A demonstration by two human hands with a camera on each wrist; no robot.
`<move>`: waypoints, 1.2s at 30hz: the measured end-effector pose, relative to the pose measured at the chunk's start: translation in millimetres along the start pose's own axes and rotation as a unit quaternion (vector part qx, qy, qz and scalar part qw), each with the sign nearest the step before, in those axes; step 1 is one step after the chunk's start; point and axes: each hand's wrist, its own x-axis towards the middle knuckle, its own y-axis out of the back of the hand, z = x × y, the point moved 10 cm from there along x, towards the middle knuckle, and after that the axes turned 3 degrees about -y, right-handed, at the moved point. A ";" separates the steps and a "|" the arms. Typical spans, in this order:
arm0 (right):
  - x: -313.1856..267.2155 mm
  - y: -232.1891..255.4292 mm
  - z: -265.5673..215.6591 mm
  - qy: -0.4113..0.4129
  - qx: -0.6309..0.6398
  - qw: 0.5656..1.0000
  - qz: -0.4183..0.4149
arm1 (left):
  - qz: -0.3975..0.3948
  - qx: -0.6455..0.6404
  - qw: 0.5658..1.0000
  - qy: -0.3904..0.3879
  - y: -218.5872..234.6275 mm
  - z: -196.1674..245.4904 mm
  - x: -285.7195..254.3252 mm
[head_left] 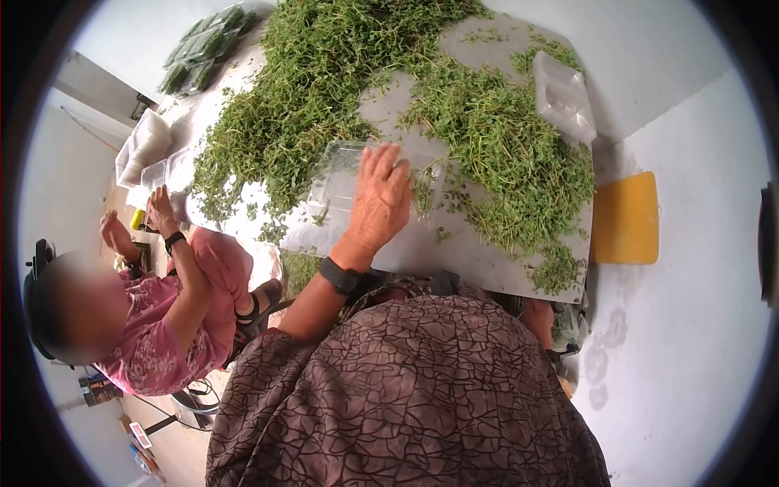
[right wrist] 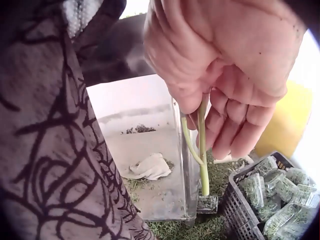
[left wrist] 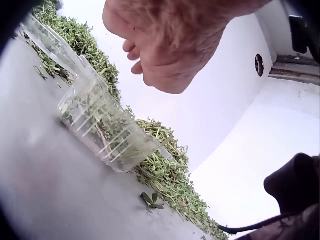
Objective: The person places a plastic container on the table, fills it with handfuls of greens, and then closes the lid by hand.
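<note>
An opened clear plastic clamshell box [head_left: 337,183] lies on the metal table, its lid folded back. Some green sprigs sit inside the box [left wrist: 112,142] in the left wrist view. Just over it is my left hand [head_left: 380,203], fingers loosely extended and holding nothing. My right hand [right wrist: 225,65] is down beside the table, pinching a thick green stem [right wrist: 203,150] that points downward. In the head view that hand is hidden below the table edge; only part of the forearm [head_left: 537,321] shows.
Heaps of leafy green stems [head_left: 495,138] cover much of the table [head_left: 389,105]. Stacked plastic trays [head_left: 561,97] stand at the right, packed boxes [head_left: 207,45] at the far left. Another person [head_left: 170,300] sits at the left. A crate [right wrist: 245,200] of filled boxes is on the floor.
</note>
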 end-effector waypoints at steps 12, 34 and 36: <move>20.5 -76.6 18.5 0.133 -0.152 0.977 -0.068 | -0.124 0.082 0.988 0.030 -39.0 -19.2 -17.3; -4.3 -86.7 63.0 0.096 -0.020 0.979 -0.178 | -0.150 0.052 0.987 0.001 -56.8 2.5 -9.7; -4.0 -90.1 68.0 0.047 -0.011 0.978 -0.204 | -0.162 0.058 0.985 0.004 -60.1 0.4 -10.3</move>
